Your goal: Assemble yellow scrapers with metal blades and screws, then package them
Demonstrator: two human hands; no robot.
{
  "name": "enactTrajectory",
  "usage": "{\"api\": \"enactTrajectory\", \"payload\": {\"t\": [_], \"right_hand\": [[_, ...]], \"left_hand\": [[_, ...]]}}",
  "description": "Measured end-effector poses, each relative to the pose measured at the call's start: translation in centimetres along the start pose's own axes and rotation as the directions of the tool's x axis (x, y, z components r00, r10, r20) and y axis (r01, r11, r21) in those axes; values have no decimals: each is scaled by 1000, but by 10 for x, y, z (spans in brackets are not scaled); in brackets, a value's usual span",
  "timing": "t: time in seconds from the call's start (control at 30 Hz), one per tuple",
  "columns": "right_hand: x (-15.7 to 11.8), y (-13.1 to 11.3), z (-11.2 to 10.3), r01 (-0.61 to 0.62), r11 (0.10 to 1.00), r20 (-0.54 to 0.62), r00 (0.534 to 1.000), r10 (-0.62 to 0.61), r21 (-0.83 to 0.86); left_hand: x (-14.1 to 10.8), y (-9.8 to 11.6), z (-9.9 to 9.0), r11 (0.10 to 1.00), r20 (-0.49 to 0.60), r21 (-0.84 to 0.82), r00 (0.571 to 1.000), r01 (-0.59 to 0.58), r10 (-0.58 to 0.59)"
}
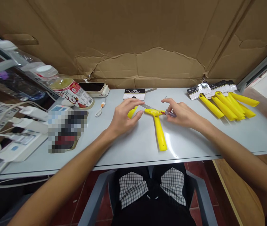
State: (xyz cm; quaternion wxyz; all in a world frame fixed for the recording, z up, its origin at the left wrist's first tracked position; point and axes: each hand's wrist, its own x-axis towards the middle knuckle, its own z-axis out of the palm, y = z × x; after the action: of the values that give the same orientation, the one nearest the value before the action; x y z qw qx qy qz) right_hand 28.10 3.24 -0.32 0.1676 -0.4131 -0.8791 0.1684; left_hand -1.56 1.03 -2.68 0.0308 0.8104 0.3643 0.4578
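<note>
A yellow T-shaped scraper handle (159,133) lies on the table with its grip toward me. My right hand (180,113) is closed around a small screwdriver (171,114) with a translucent purplish handle, its tip at the right side of the T-head. My left hand (126,115) is at the head's left end, thumb and fingers apart. Its fingertips are close to a thin metal blade (146,106) behind the head; whether they touch it I cannot tell. Another yellow piece (132,112) shows partly behind that hand, below a black-and-white packaging card (134,94).
Several yellow handles with cards (229,105) lie at the right. Tiny dark parts (166,98) sit behind my right hand. At the left are a drink bottle (73,91), a power strip (27,141), cables and a blurred-out item (68,131). A cardboard wall (142,37) closes the back.
</note>
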Motion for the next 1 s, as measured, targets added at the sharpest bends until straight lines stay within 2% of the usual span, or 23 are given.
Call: {"api": "enactTrajectory", "payload": {"t": [0.13, 0.2, 0.3, 0.43, 0.53, 0.67, 1.0], "right_hand": [[4, -18, 6, 102, 979, 15, 994, -107, 177], [6, -20, 10, 131, 965, -2, 991, -134, 226], [8, -15, 17, 165, 946, -39, 986, -160, 278], [7, -3, 19, 172, 942, -104, 984, -148, 288], [2, 7, 15, 156, 946, -138, 983, -120, 285], [-3, 10, 10, 113, 933, -102, 991, -83, 342], [-4, 5, 9, 96, 948, -86, 994, -73, 303]], "left_hand": [[-2, 3, 5, 995, 151, -97, 988, -28, 43], [-4, 3, 6, 991, 176, -134, 984, -10, 34], [-7, 0, 7, 991, 167, -130, 985, -17, 38], [-6, -2, 4, 998, 177, -40, 983, -42, 48], [-4, -4, 0, 1000, 111, 21, 994, -11, 8], [-3, -7, -2, 997, 36, 63, 998, 52, -54], [-4, -6, -1, 997, 59, 64, 997, 53, -57]]}}
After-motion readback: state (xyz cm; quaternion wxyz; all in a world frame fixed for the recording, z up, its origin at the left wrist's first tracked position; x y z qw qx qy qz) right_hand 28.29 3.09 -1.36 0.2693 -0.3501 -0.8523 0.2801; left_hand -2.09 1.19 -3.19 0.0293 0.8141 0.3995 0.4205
